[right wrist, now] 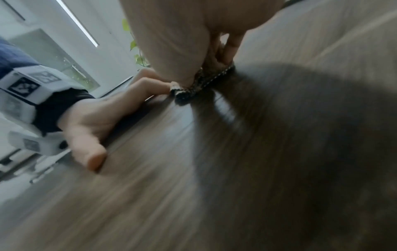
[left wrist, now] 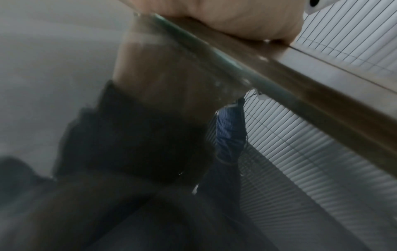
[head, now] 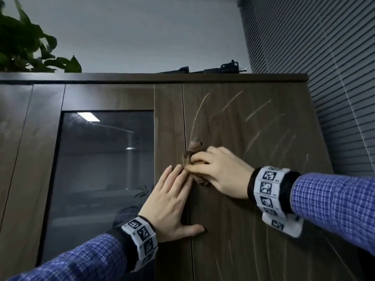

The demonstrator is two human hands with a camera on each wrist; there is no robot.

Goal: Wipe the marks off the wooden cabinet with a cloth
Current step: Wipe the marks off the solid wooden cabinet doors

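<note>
Small brown crumpled cloth bunched against dark wood-grain cabinet door, beside the door seam, pinched in curled right hand. Left hand flat, fingers straight, bracing the door. Pale streak marks above, unwiped. Probably soft, light, limp: best held wadded, pressed firmly on smooth, hard veneer.

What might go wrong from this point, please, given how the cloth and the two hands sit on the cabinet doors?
1. The right hand holds the cloth bunched into a small wad, so each pass may cover little and miss some pale marks spread across the right door.
2. The left hand lies flat across the door seam, right beside the cloth; a leftward stroke could bump its fingers.
</note>
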